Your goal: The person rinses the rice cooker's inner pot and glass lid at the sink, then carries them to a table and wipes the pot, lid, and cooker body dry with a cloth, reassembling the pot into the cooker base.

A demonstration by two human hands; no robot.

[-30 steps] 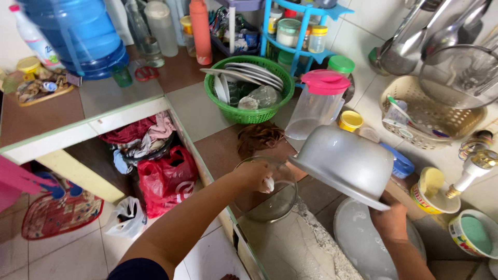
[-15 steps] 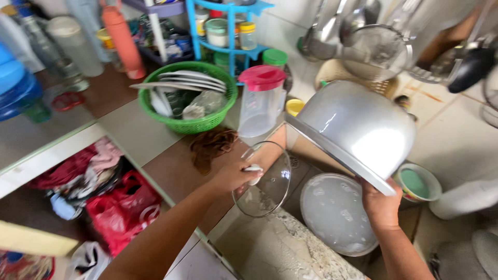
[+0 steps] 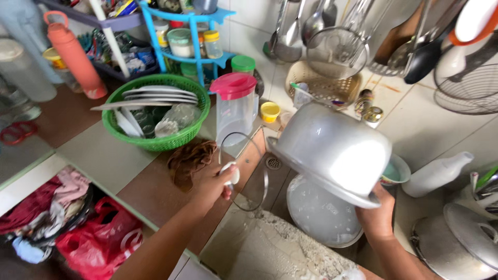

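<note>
Crowded kitchen table, utensils hanging on the tiled wall. The left hand [image 3: 213, 182] grips the glass lid [image 3: 243, 171] by its knob, now turned edge-on. The right hand [image 3: 377, 218] clasps the upturned metal pot [image 3: 332, 150], swung lower over the soapy basin [image 3: 321, 215].

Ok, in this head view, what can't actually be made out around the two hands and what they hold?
- Inside of the metal pot: it is tilted with its bottom toward the camera.
- Right hand: its fingers are behind the pot's rim.
- Glass lid: its clear pane blends into the counter; the left hand covers part of the white knob.
- Basin below: the pot overlaps its far side.
</note>
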